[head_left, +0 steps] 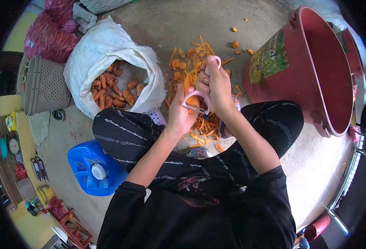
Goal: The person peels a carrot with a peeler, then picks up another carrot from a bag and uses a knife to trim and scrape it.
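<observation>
My right hand (217, 85) is wrapped around the handle of a pink peeler (207, 98). The peeler's head and blade lie across an orange carrot (194, 101). My left hand (180, 111) is closed around that carrot from the left side, and the fingers hide part of it. Directly below both hands, orange carrot peelings (208, 125) and cut carrot pieces are heaped on the floor between my legs. To the left, an open white sack (102, 45) holds many unpeeled carrots (115, 89).
A large red bin (326, 70) leans at the right with its mouth turned toward me. A blue jerrycan (83, 166) is beside my left knee. Behind the white sack are a grey plastic basket (48, 87) and red mesh sacks (50, 37). Stray carrot ends (235, 44) lie on the floor ahead.
</observation>
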Demonstrator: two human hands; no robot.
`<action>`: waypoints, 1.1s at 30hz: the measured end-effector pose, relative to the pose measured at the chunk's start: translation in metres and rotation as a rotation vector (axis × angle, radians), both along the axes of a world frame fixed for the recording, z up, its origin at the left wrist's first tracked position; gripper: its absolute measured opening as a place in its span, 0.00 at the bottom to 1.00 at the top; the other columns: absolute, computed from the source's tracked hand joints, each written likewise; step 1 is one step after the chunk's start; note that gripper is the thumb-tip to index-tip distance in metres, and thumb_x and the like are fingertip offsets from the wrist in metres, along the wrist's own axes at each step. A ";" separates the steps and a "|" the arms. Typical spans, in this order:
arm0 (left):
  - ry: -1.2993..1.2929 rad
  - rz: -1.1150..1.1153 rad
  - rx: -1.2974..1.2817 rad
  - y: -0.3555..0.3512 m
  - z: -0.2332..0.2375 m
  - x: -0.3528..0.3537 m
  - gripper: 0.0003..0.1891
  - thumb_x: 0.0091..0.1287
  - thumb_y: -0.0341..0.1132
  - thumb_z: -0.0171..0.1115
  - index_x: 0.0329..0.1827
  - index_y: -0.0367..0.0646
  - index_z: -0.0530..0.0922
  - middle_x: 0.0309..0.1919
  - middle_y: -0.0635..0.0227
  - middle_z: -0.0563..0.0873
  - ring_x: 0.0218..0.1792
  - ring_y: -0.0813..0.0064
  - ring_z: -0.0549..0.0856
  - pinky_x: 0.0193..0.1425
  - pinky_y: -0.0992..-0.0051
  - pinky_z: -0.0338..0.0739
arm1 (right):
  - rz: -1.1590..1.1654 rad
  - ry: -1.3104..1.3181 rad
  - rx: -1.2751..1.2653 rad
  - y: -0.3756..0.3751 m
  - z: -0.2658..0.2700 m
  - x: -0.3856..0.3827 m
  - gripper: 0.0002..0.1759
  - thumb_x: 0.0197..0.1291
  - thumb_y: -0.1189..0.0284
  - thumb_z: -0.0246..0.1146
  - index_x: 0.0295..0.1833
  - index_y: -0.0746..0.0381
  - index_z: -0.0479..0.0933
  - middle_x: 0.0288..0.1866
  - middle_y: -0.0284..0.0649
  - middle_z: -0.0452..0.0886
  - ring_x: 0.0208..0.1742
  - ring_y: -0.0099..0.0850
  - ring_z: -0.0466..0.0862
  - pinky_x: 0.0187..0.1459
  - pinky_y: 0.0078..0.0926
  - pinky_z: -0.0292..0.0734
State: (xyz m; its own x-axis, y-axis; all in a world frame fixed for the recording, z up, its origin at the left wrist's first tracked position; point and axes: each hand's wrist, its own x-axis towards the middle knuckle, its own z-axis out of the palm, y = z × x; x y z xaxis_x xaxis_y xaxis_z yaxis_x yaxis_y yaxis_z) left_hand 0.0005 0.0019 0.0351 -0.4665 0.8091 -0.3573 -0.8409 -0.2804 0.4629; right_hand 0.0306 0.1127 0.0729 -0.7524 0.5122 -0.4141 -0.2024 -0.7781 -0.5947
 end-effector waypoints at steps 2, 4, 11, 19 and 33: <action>0.001 -0.019 -0.030 -0.001 -0.002 0.000 0.17 0.74 0.52 0.41 0.45 0.50 0.71 0.39 0.71 0.77 0.40 0.76 0.77 0.44 0.70 0.71 | -0.028 -0.033 0.020 0.004 -0.001 -0.003 0.16 0.68 0.58 0.52 0.35 0.59 0.63 0.20 0.28 0.59 0.15 0.16 0.58 0.15 0.16 0.55; -0.012 -0.015 -0.092 -0.001 0.002 0.006 0.18 0.73 0.53 0.40 0.46 0.48 0.71 0.39 0.70 0.76 0.39 0.75 0.77 0.41 0.71 0.72 | -0.033 -0.041 0.063 0.010 -0.003 -0.008 0.16 0.67 0.58 0.53 0.35 0.60 0.63 0.20 0.28 0.59 0.15 0.16 0.58 0.16 0.16 0.56; -0.045 -0.177 0.056 -0.008 0.000 0.014 0.21 0.72 0.55 0.42 0.46 0.44 0.69 0.35 0.69 0.72 0.34 0.74 0.74 0.36 0.74 0.70 | -0.081 -0.172 0.657 0.061 -0.040 -0.030 0.16 0.69 0.59 0.50 0.34 0.59 0.62 0.19 0.27 0.60 0.15 0.16 0.63 0.19 0.20 0.73; -0.004 -0.004 -0.068 -0.002 -0.004 0.003 0.20 0.71 0.53 0.45 0.47 0.45 0.71 0.34 0.70 0.77 0.36 0.76 0.77 0.38 0.74 0.72 | -0.110 0.086 0.556 0.035 0.020 -0.007 0.18 0.69 0.56 0.50 0.38 0.61 0.65 0.17 0.31 0.62 0.13 0.19 0.65 0.15 0.20 0.65; -0.063 -0.002 0.073 -0.001 0.010 0.005 0.18 0.73 0.52 0.41 0.30 0.53 0.71 0.37 0.74 0.79 0.44 0.76 0.78 0.50 0.68 0.73 | 0.116 0.050 0.203 -0.003 0.023 0.008 0.17 0.70 0.57 0.48 0.37 0.61 0.64 0.18 0.28 0.58 0.14 0.16 0.56 0.15 0.16 0.53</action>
